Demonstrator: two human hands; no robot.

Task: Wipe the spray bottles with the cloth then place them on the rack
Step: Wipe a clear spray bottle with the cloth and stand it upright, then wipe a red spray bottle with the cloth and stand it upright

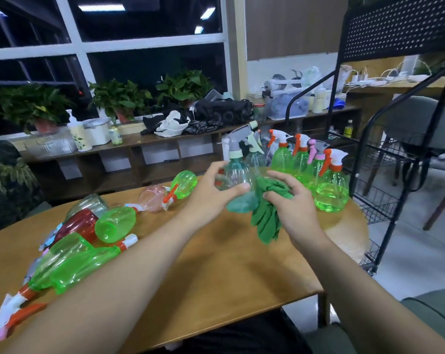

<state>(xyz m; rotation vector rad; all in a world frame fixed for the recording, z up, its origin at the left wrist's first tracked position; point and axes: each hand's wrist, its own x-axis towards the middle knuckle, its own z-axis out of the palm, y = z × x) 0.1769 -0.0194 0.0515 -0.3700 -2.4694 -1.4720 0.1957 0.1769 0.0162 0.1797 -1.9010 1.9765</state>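
My left hand (211, 192) grips a clear teal spray bottle (238, 175) with a grey trigger head, held upright above the wooden table (216, 264). My right hand (290, 203) holds a green cloth (266, 215) pressed against the bottle's right side, with the cloth hanging down. Several green spray bottles (331, 185) with orange and white heads stand upright at the table's far right. Several more bottles (88, 241), green, red and clear, lie on their sides at the left. The black wire rack (384, 154) stands to the right of the table.
A long low shelf (145, 141) under the window carries potted plants, containers, dark bags and clutter. A grey chair (415, 123) sits behind the rack. The table's near edge runs just in front of my body.
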